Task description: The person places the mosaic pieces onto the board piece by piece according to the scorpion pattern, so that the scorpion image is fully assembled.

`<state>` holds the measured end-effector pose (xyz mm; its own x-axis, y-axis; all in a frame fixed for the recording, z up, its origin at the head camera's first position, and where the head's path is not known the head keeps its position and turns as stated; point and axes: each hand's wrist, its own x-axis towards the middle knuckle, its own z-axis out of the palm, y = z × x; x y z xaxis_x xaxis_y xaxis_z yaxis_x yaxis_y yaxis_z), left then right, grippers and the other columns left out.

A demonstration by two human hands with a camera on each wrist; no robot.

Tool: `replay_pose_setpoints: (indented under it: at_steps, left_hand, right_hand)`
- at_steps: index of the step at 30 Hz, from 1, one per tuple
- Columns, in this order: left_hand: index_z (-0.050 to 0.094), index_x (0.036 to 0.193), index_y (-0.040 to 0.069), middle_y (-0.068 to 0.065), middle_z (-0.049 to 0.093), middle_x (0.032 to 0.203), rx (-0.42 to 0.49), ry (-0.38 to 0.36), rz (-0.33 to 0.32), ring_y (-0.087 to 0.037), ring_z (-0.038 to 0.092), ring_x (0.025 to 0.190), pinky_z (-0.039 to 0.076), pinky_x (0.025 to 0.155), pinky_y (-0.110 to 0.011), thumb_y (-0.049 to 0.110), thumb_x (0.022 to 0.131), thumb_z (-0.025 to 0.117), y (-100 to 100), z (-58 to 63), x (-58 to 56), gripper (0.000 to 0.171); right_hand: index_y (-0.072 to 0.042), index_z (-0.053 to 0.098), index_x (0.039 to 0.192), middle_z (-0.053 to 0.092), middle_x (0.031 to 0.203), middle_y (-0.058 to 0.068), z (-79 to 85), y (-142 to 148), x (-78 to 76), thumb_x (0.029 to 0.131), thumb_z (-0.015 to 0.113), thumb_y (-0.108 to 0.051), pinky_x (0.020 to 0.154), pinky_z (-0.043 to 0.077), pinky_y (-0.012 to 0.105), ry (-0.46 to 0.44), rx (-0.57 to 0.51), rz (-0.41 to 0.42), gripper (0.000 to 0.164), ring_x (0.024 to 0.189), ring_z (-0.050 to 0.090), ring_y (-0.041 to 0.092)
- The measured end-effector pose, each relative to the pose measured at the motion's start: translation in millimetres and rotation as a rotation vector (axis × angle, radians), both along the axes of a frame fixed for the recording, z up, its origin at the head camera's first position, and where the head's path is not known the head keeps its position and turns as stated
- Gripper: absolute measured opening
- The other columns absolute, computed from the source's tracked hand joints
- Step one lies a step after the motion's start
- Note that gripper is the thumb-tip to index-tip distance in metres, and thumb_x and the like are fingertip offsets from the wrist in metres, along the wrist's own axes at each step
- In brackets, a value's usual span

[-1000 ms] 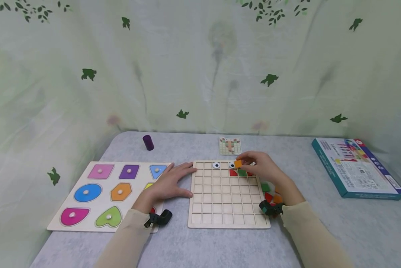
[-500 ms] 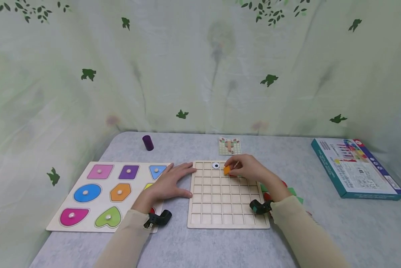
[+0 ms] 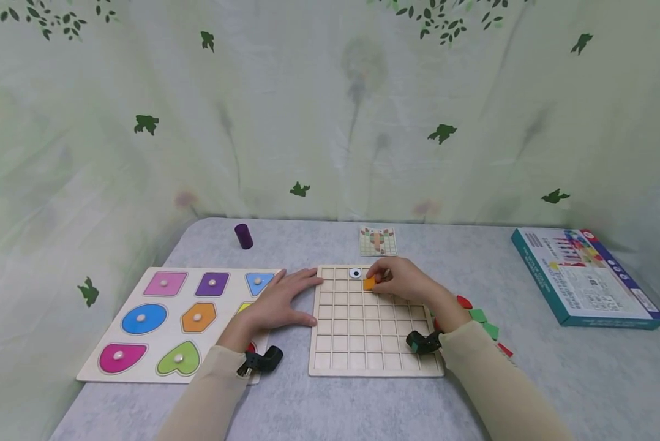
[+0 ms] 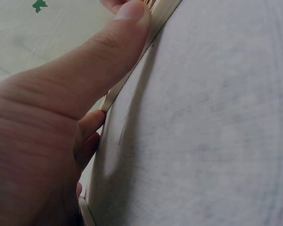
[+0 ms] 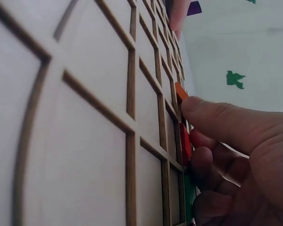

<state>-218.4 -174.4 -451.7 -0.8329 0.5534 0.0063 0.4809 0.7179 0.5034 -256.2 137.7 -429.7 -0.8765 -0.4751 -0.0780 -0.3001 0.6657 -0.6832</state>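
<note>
A wooden grid board [image 3: 346, 364] lies in front of the person. The right hand [image 3: 401, 283] pinches an orange square tile [image 3: 369, 283] at a cell in the second row from the far edge. Seen from the right wrist, the orange tile [image 5: 180, 91] is tilted under the thumb, with a red tile [image 5: 185, 143] and a green tile [image 5: 189, 195] in cells beside it. One round eye tile [image 3: 354, 273] shows in the top row; the hand hides tiles further right. The left hand [image 3: 283, 300] touches the board's left edge, fingers extended and thumb spread.
Loose tiles, including a green one [image 3: 491, 331] and a red oval [image 3: 465, 302], lie right of the board. A pattern card [image 3: 378, 241] and purple cylinder [image 3: 243, 236] stand behind. A peg puzzle [image 3: 174, 317] is left, a teal-edged box [image 3: 589, 275] right.
The right hand has moved left and slightly down with the orange tile, from the second eye tile to a cell in the second row. The left hand has stayed put.
</note>
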Motion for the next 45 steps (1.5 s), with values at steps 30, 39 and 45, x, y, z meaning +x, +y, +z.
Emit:
replay_pose_setpoints:
  at_steps: [30, 39, 45]
  left_hand:
    - [0.044, 0.151, 0.027, 0.0, 0.028, 0.166, -0.011, -0.018, 0.013, -0.025, 0.023, 0.155, 0.0, 0.127, -0.056, 0.054, 0.077, 0.08, -3, -1.5, 0.7, 0.086]
    - [0.044, 0.151, 0.027, 0.0, 0.029, 0.165, -0.012, -0.01, 0.008, -0.026, 0.024, 0.155, 0.001, 0.127, -0.057, 0.054, 0.077, 0.08, 0, -2.6, -0.7, 0.086]
    - [0.044, 0.151, 0.027, -0.001, 0.029, 0.166, -0.012, -0.01, 0.006, -0.027, 0.024, 0.155, 0.001, 0.127, -0.057, 0.054, 0.077, 0.08, 0, -1.8, -1.1, 0.087]
  right_hand:
    - [-0.013, 0.068, 0.124, 0.065, 0.105, 0.002, 5.1, 10, 13.1, 0.096, 0.065, -0.014, 0.076, 0.051, 0.029, -0.003, -0.054, 0.056, 0.028, 0.084, 0.06, 0.014]
    - [-0.015, 0.069, 0.123, 0.069, 0.111, 0.002, 13.2, 38, 21.7, 0.098, 0.064, -0.02, 0.081, 0.054, 0.032, 0.073, -0.036, -0.03, 0.026, 0.096, 0.062, 0.019]
    - [-0.015, 0.07, 0.12, 0.068, 0.114, 0.004, 11.8, 56, 26.5, 0.098, 0.064, -0.019, 0.078, 0.054, 0.03, 0.085, 0.001, -0.12, 0.023, 0.096, 0.062, 0.02]
